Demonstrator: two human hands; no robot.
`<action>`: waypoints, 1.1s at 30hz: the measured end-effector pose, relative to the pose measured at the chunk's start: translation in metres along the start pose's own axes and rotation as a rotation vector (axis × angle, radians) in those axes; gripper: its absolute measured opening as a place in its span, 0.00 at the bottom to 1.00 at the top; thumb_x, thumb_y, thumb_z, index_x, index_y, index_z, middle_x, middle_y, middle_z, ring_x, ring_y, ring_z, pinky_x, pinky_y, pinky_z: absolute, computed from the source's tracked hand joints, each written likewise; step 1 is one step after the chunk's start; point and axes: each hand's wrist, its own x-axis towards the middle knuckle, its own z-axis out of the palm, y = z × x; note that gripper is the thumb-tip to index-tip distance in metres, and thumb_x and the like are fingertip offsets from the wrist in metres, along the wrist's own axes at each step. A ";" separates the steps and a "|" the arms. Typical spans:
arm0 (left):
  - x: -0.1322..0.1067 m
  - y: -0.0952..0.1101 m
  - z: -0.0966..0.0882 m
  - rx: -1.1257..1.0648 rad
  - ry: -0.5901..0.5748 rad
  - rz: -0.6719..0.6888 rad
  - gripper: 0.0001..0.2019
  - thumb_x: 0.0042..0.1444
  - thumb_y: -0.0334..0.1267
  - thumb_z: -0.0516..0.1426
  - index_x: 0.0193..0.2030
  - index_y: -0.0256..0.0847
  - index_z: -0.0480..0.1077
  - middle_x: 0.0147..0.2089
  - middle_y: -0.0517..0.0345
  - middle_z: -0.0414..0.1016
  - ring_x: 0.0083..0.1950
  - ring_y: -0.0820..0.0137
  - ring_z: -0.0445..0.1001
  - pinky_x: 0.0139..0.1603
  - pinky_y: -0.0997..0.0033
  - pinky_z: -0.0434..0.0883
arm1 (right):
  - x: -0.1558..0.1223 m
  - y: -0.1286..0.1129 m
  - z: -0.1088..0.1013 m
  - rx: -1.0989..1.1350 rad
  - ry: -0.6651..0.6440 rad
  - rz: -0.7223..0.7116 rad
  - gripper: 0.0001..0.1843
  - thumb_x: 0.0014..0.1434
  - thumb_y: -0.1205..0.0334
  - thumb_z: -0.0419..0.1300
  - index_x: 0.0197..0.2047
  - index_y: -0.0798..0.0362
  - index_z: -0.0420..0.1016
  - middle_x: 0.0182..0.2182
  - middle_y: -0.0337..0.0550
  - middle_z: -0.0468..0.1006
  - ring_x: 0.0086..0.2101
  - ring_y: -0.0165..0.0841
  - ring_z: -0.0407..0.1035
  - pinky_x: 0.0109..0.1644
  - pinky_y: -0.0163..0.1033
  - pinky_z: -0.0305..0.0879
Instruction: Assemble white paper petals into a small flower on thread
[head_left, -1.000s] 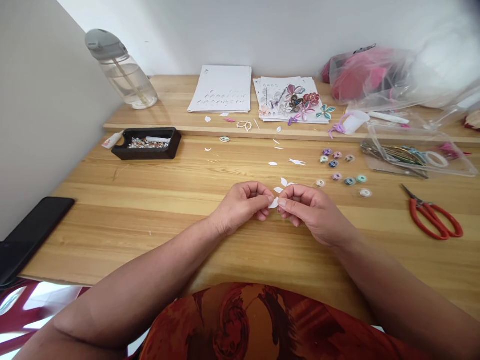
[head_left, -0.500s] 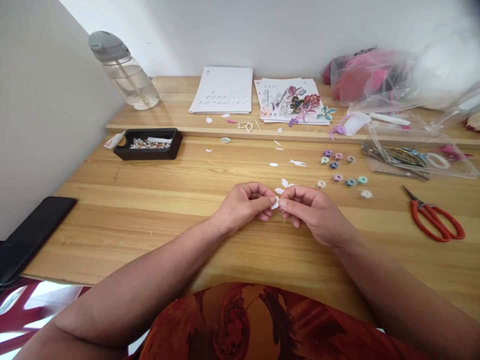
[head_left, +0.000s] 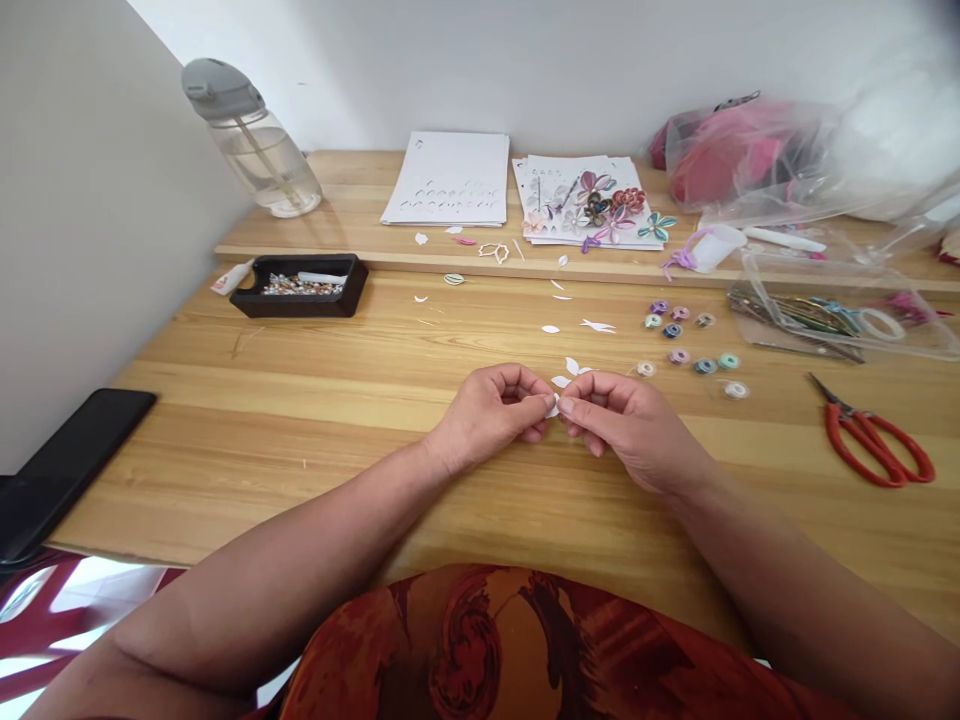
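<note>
Left hand (head_left: 501,412) and right hand (head_left: 626,425) are both pinching one tiny white cutout (head_left: 554,408) between them, above the table (head_left: 360,400). More white petals (head_left: 572,366) sit just past that, red scissors (head_left: 864,430) off to the right, then thread bobbins (head_left: 679,357), a black tray (head_left: 300,303) with beads (head_left: 281,286), and a paper stack (head_left: 454,170) way back.

A paper piece (head_left: 553,408) sits between the left hand (head_left: 496,412) and the right hand (head_left: 630,425), petals (head_left: 572,367) just behind them on the worktop (head_left: 315,390). Bobbins (head_left: 679,357) lie behind the right hand; to their right is a box (head_left: 919,335), scissors (head_left: 874,445) before it. A phone (head_left: 71,465) lies at the left edge, a bead tray (head_left: 346,290) behind and right of it, a tube (head_left: 231,278) just left of the tray. Across the ledge (head_left: 352,205), left to right: water bottle (head_left: 266,165), paper stack (head_left: 457,170), second stack (head_left: 555,180) under flowers (head_left: 619,224), bag (head_left: 731,165).
</note>
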 end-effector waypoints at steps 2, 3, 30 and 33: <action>0.000 0.000 0.000 0.007 0.003 0.003 0.09 0.52 0.37 0.63 0.33 0.34 0.71 0.28 0.57 0.73 0.27 0.76 0.73 0.29 0.75 0.75 | 0.000 0.000 0.000 -0.001 -0.001 0.008 0.16 0.55 0.49 0.66 0.31 0.54 0.71 0.22 0.37 0.70 0.20 0.24 0.57 0.21 0.32 0.52; 0.000 0.000 0.001 0.009 0.003 0.004 0.09 0.52 0.38 0.63 0.33 0.34 0.71 0.28 0.57 0.73 0.27 0.76 0.73 0.29 0.75 0.75 | 0.000 0.000 0.000 -0.001 -0.006 0.009 0.16 0.55 0.50 0.66 0.31 0.54 0.71 0.22 0.37 0.70 0.19 0.24 0.57 0.22 0.32 0.52; -0.002 -0.004 0.004 0.336 0.138 0.218 0.04 0.52 0.34 0.60 0.32 0.35 0.73 0.30 0.58 0.76 0.26 0.78 0.69 0.28 0.79 0.68 | 0.002 0.006 -0.002 -0.112 0.064 -0.044 0.15 0.55 0.50 0.66 0.33 0.54 0.73 0.23 0.37 0.70 0.20 0.25 0.60 0.22 0.31 0.56; -0.002 -0.004 0.005 0.333 0.132 0.211 0.04 0.52 0.35 0.59 0.32 0.35 0.73 0.30 0.58 0.76 0.26 0.78 0.70 0.29 0.79 0.68 | 0.002 0.005 -0.001 -0.110 0.070 -0.037 0.14 0.55 0.51 0.66 0.33 0.54 0.73 0.22 0.37 0.70 0.20 0.24 0.59 0.22 0.31 0.56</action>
